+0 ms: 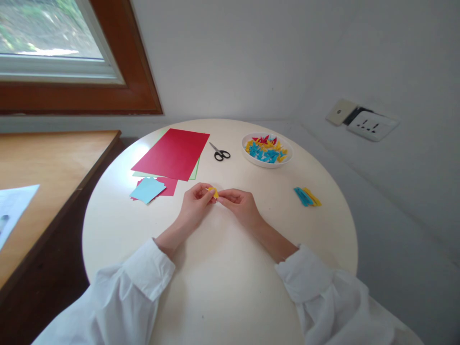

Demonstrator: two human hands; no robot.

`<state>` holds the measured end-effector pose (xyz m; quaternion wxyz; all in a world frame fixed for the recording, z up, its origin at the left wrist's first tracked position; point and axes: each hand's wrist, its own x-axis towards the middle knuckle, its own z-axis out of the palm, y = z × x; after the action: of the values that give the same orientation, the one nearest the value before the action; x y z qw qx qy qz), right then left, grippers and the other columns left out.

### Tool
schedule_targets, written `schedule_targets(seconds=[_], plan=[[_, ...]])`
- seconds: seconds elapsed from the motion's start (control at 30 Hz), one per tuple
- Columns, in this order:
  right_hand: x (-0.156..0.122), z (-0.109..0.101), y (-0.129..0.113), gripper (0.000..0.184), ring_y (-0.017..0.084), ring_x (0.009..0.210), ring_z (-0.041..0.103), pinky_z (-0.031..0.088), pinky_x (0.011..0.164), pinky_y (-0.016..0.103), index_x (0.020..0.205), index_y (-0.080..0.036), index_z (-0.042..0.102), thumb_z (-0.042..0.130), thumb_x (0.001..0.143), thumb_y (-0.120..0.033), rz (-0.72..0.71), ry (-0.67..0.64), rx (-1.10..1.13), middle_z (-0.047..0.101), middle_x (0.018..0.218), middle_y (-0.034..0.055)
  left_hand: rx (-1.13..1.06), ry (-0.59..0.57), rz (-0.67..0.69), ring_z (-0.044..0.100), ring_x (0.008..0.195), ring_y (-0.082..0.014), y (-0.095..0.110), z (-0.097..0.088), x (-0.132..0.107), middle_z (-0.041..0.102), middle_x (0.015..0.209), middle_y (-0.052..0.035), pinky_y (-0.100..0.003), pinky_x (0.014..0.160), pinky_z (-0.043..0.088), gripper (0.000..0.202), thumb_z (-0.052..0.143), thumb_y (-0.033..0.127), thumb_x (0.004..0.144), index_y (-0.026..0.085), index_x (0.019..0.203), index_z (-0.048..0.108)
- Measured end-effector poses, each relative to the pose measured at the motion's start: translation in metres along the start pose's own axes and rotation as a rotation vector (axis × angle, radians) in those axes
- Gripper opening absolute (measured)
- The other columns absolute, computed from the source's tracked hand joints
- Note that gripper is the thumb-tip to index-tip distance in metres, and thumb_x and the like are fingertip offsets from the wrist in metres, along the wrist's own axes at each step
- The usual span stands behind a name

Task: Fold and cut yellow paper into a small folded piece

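Round cream table before me carried red sheet over green sheet, blue paper, scissors, white bowl of folded pieces, blue and yellow strips to my right

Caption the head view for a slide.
Left hand and right hand pinch small yellow paper piece above round cream table.

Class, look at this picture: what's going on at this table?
A person in white sleeves pinches a small yellow paper piece between the left hand and right hand, over the round table. Beyond the hands lie a red paper sheet, black scissors and a white bowl of red, blue and yellow paper bits; blue and yellow strips lie to the right.
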<state>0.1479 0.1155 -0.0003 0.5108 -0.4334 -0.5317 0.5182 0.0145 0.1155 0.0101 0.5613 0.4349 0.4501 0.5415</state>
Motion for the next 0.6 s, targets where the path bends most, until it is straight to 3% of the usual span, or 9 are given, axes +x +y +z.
schedule_targets(seconds=[0.37, 0.6], plan=[[-0.0006, -0.0002, 0.0006, 0.012, 0.015, 0.069, 0.064, 0.051, 0.071, 0.030, 0.069, -0.016, 0.067, 0.069, 0.060, -0.023, -0.022, 0.045, -0.003, 0.070, 0.071, 0.0021, 0.104, -0.090, -0.004, 0.052, 0.061, -0.0109, -0.0032, -0.0028, 0.0008, 0.059, 0.061, -0.0009, -0.023, 0.060, 0.039, 0.022, 0.064, 0.034, 0.068, 0.013, 0.064, 0.062], [0.0012, 0.0029, 0.0018, 0.016, 0.014, 0.066, 0.063, 0.051, 0.071, 0.030, 0.066, -0.017, 0.062, 0.072, 0.055, -0.022, 0.027, 0.075, 0.095, 0.067, 0.067, 0.0003, 0.142, -0.055, 0.021, 0.050, 0.058, -0.0099, -0.0089, -0.0034, 0.0020, 0.058, 0.060, 0.0000, -0.022, 0.056, 0.038, 0.025, 0.065, 0.037, 0.067, 0.013, 0.060, 0.058]])
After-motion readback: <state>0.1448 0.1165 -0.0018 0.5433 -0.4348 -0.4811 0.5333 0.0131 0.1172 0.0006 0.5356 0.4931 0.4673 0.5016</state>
